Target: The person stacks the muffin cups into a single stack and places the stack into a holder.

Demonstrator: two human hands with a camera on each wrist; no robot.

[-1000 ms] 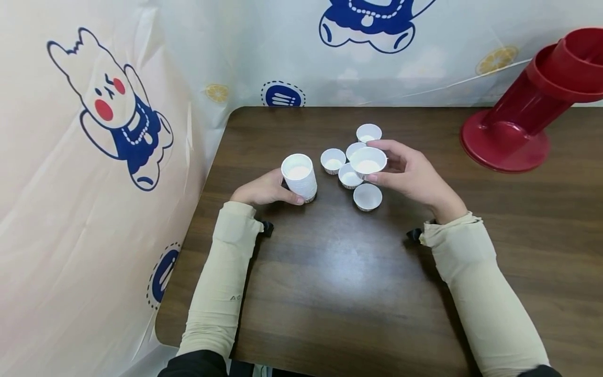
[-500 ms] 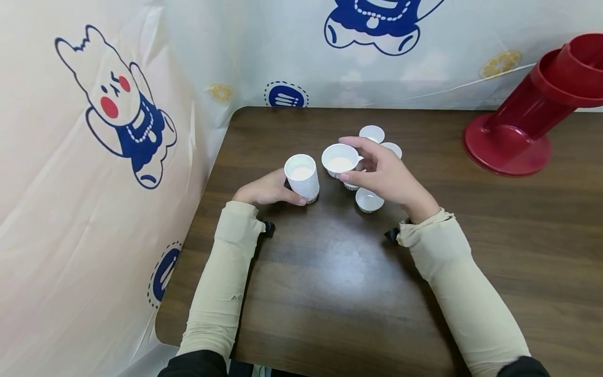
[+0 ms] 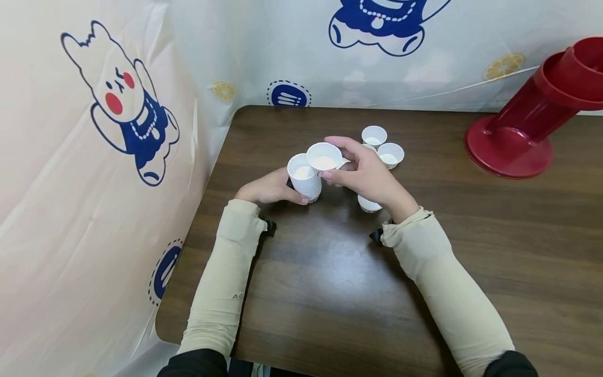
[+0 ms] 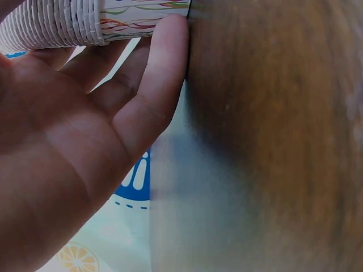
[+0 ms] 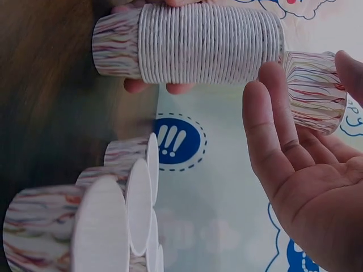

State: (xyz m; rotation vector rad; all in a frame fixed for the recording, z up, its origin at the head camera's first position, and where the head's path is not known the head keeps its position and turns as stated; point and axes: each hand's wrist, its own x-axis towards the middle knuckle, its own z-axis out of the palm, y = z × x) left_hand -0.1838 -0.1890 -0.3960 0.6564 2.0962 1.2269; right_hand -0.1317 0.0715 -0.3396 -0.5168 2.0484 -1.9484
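Note:
My left hand (image 3: 269, 187) curls round a tall nested stack of white paper cups (image 3: 307, 183) standing at the left part of the table. The left wrist view shows my fingers against the stack's lowest cup (image 4: 144, 22), which has coloured wavy lines. Between thumb and fingers my right hand (image 3: 369, 173) pinches one paper cup (image 3: 323, 156) near its rim, mouth up. That cup overlaps the stack's top in the head view. Seen from the right wrist, the held cup (image 5: 316, 93) sits right at the top end of the ribbed stack (image 5: 210, 45).
Several loose paper cups stand mouth up behind and beside my right hand, among them a rear cup (image 3: 374, 137), a right cup (image 3: 391, 156) and a front cup (image 3: 368, 204). A dark red tilted cylinder on a round base (image 3: 511, 149) stands at the table's back right.
My right hand has carried its cup leftward from over the loose cups to the stack's top. My left hand keeps its hold on the stack, and the head view has shifted slightly.

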